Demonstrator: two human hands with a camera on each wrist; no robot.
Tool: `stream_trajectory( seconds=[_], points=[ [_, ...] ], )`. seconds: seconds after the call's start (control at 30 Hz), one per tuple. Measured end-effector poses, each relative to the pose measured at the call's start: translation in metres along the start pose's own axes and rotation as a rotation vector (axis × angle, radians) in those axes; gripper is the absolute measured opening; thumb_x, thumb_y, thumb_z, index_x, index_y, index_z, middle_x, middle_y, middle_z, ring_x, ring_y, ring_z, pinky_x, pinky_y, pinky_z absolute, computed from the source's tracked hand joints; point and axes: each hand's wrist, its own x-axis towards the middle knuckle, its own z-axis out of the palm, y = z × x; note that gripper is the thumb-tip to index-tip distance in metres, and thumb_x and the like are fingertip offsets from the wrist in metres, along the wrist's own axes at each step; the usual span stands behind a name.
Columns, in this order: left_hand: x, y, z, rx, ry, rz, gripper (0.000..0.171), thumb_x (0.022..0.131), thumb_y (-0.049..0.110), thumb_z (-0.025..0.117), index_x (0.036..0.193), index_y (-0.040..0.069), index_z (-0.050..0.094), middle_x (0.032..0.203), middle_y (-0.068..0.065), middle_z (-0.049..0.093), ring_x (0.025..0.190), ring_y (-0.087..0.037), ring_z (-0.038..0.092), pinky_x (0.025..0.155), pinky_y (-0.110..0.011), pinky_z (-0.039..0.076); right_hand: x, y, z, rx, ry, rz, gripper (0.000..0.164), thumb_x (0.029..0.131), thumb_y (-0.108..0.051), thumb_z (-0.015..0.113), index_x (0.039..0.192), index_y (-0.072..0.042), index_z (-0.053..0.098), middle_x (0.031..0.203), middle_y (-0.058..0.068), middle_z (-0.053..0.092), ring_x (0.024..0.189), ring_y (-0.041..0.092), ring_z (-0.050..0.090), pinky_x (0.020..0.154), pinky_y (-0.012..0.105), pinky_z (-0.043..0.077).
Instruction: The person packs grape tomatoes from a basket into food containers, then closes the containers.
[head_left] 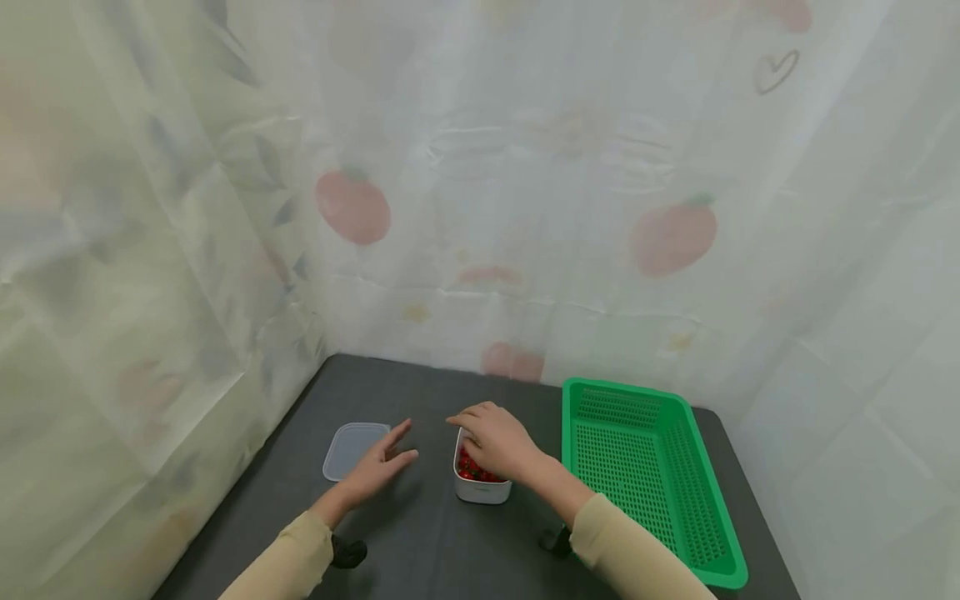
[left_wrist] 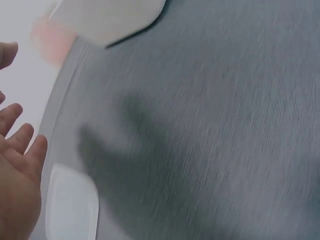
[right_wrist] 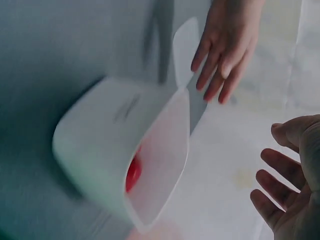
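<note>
A white box (head_left: 482, 493) holds several small red cherry tomatoes (head_left: 471, 468) with bits of green. Over its top hangs my right hand (head_left: 497, 439), covering part of the opening. The right wrist view shows this hand's relaxed, spread fingers (right_wrist: 277, 162) beside the box's mouth, with nothing between them. My left hand (head_left: 372, 469) hovers left of the box, thumb and fingers apart, holding nothing. Just beyond the left hand, a flat translucent lid (head_left: 352, 448) lies on the table, partly hidden by that hand in the head view.
A large green plastic basket (head_left: 718, 492) with perforated walls stands at the right of the dark grey table (head_left: 420, 550). Printed plastic curtains (head_left: 480, 167) hang close behind and along both sides.
</note>
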Motion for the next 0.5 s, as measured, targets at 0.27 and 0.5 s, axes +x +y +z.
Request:
stream_trajectory(
  seconds=[0.27, 0.5],
  points=[
    [-0.015, -0.019, -0.051, 0.179, 0.165, -0.075, 0.074, 0.107, 0.037, 0.056, 0.164, 0.007, 0.020, 0.165, -0.027, 0.018, 0.148, -0.053, 0.015, 0.114, -0.068, 0.022, 0.017, -0.045, 0.026, -0.011, 0.021, -0.096, 0.041, 0.100, -0.024, 0.068, 0.141, -0.017, 0.062, 0.138, 0.001, 0.062, 0.128, 0.019, 0.056, 0.109, 0.035, 0.042],
    [-0.031, -0.036, -0.084, 0.244, 0.238, -0.134, 0.069, 0.110, 0.030, 0.050, 0.161, -0.002, 0.017, 0.163, -0.033, 0.016, 0.148, -0.053, 0.016, 0.113, -0.067, 0.023, 0.029, -0.069, 0.056, 0.120, -0.069, -0.035, 0.048, 0.100, -0.023, 0.067, 0.146, -0.013, 0.057, 0.148, 0.005, 0.055, 0.136, 0.021, 0.050, 0.111, 0.033, 0.040]
  ],
)
